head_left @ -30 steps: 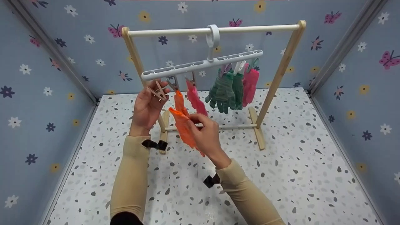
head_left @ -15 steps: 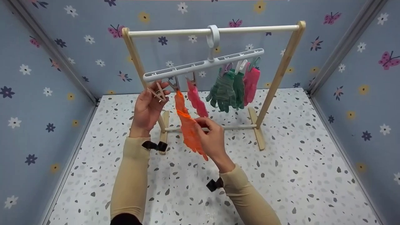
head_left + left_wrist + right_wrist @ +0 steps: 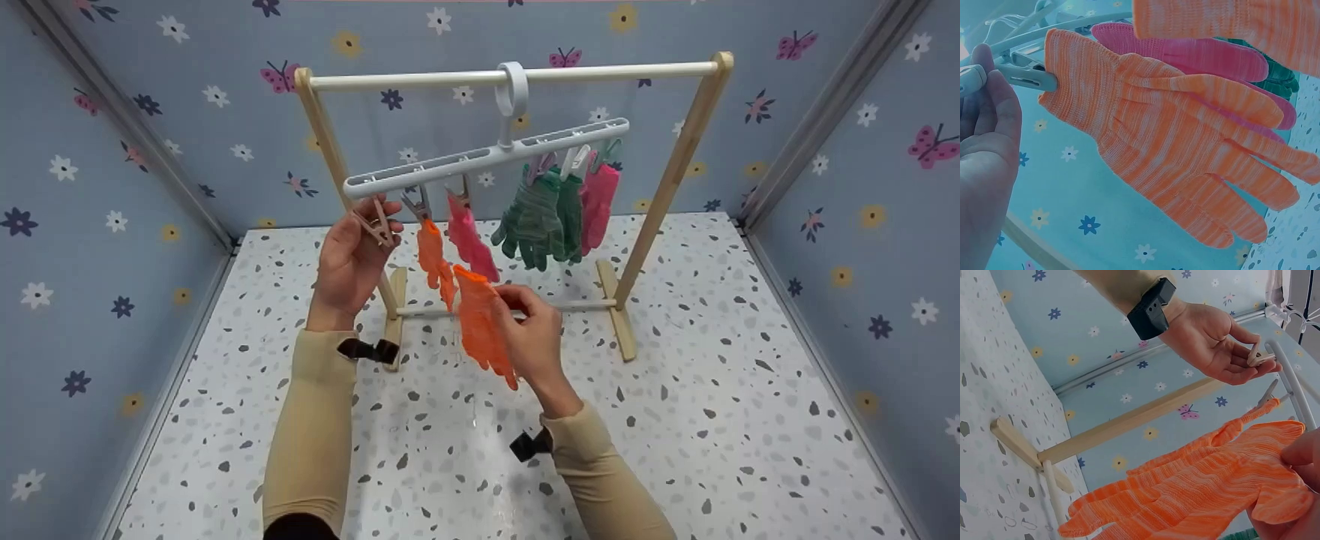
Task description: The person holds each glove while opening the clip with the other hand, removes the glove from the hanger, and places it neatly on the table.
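Observation:
My left hand holds a pale pink clothespin between thumb and fingers, under the left end of a white clip hanger. With thumb and forefinger, my right hand pinches a loose orange knit glove near its cuff, fingers of the glove hanging down. Between the hands, another orange glove hangs by its cuff from a grey clip. Behind it a pink glove hangs from a brownish clip. In the right wrist view, the held glove overlaps the hanging one.
The hanger's hook loops over the top bar of a wooden rack. On its right half hang green gloves and a pink glove. Speckled white floor lies below, with flower-patterned walls around it.
My right hand has drawn the loose orange glove to the right and slightly down, away from the hanging orange one. My left hand stays at the clothespin, almost still.

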The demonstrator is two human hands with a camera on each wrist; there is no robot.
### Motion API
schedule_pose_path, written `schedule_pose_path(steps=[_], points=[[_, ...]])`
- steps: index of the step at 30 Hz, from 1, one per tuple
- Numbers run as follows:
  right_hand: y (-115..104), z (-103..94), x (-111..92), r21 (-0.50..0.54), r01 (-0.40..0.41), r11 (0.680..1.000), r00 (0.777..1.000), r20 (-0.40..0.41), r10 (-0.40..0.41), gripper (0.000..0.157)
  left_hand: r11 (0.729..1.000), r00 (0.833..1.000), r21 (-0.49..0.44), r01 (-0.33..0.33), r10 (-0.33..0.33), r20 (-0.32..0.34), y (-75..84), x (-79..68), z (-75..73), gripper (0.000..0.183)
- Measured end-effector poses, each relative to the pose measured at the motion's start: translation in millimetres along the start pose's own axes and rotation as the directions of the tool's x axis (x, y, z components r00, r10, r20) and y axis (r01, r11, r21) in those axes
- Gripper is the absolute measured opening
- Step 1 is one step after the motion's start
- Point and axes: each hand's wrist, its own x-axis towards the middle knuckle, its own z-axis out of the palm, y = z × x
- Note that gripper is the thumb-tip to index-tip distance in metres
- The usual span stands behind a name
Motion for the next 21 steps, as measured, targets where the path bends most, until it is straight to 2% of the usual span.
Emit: schedule_pose_path(steps=[11,18,21], points=[[10,-20.1,-3,-0.021,-0.059,0.998,0.998,-0.021,0.059,0.012,1.0,1.0,-0.014,0.007,-0.007,-0.023,2.4,0.0,0.3,0.043],[55,-33.9,-4,-0.035,-0.13,0.991,0.991,-0.027,0.129,0.015,1.0,1.0,-0.009,0.004,-0.005,-0.024,2.9,0.6,0.0,0.041],[62,-42.0,-5,-0.041,-0.147,0.988,0.989,-0.009,0.146,0.015,1.0,1.0,-0.002,0.004,-0.005,-0.025,3.2,0.1,-0.9,0.042]])
